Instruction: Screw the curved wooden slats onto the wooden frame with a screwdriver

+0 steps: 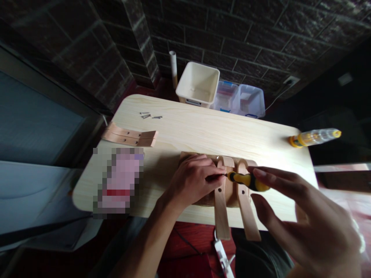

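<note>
A yellow-and-black screwdriver (245, 180) lies across two pale curved wooden strips, its tip pointing left. My left hand (194, 175) is closed, with finger and thumb pinched at that tip over the left strip (222, 216); whether a screw is also between them is hidden. My right hand (313, 216) has its fingers spread around the handle end. Its index fingertip overlaps the handle, while the thumb stands apart from it. The right strip (249, 220) runs parallel to the left one, and both overhang the table's front edge. Beneath them sits a brown block-like piece (232, 197), partly covered by my left hand.
On the light wooden table (203, 127) lie several screws (146, 115), two more curved strips (130, 136) and a pixelated pink object (121, 181). A clear-and-yellow bottle-shaped container (314, 138) is at the right edge. Behind stand a cream bin (198, 81) and clear boxes (251, 101).
</note>
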